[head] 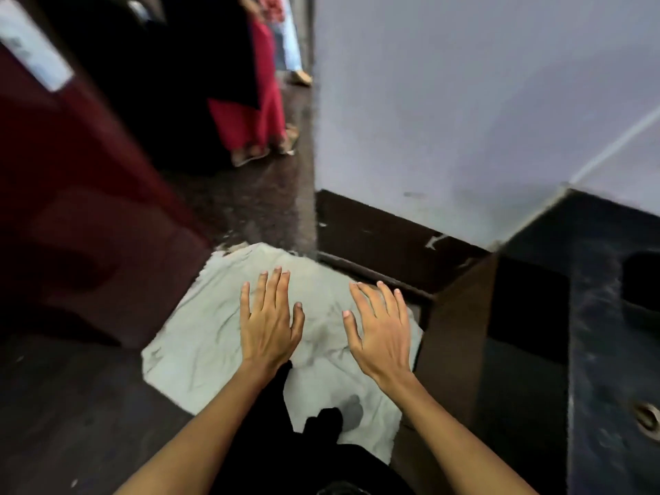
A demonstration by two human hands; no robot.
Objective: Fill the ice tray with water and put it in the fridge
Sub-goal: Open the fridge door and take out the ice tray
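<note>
My left hand (268, 323) and my right hand (379, 330) are stretched out in front of me, palms down, fingers straight and spread, holding nothing. They hover above a pale grey cloth (200, 348) lying on the dark floor. A dark red fridge (75, 194) stands at the left, its side facing me. No ice tray is in view.
A black stone counter (603, 316) with a sink drain (647, 416) runs along the right, on a brown cabinet side (457, 344). A pale wall (464, 112) stands ahead. Through the doorway, people in red and dark clothes (250, 112) stand on the floor.
</note>
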